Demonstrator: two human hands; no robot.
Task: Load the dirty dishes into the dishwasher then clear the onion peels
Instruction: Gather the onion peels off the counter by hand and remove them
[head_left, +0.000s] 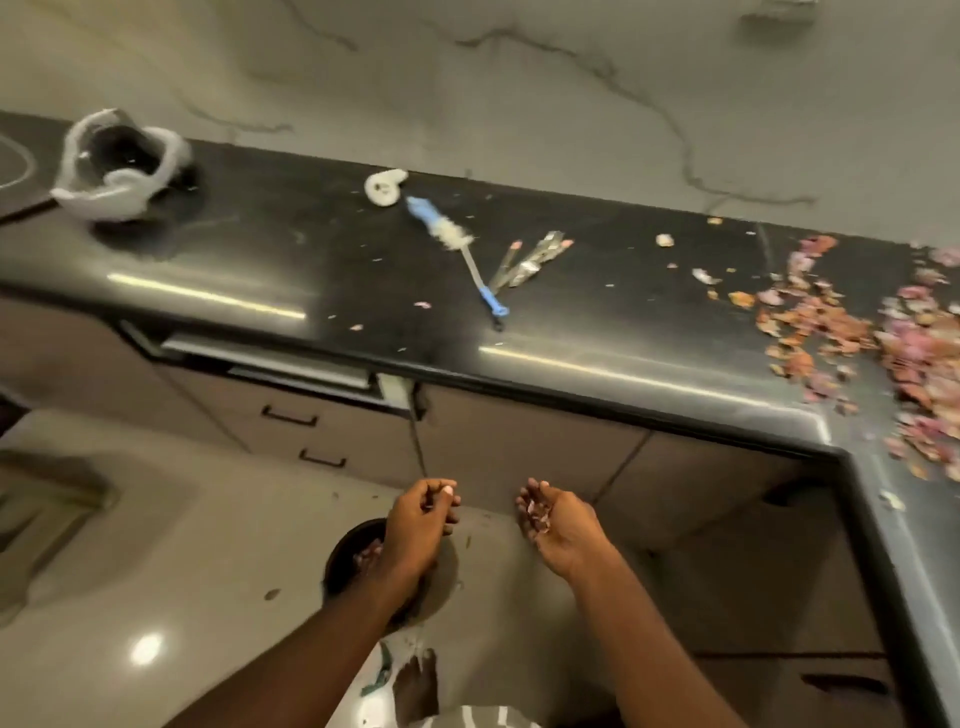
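Peels (537, 519) are cupped in the right hand (558, 525) — best tipped over the bin (345, 558); left hand (418, 525) is loosely curled, seemingly empty.

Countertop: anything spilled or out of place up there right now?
Yes. Onion peels lie scattered across the right end of the black countertop, with stray flecks reaching past the bottle brush. A few bits also dot the floor near the dark bin.
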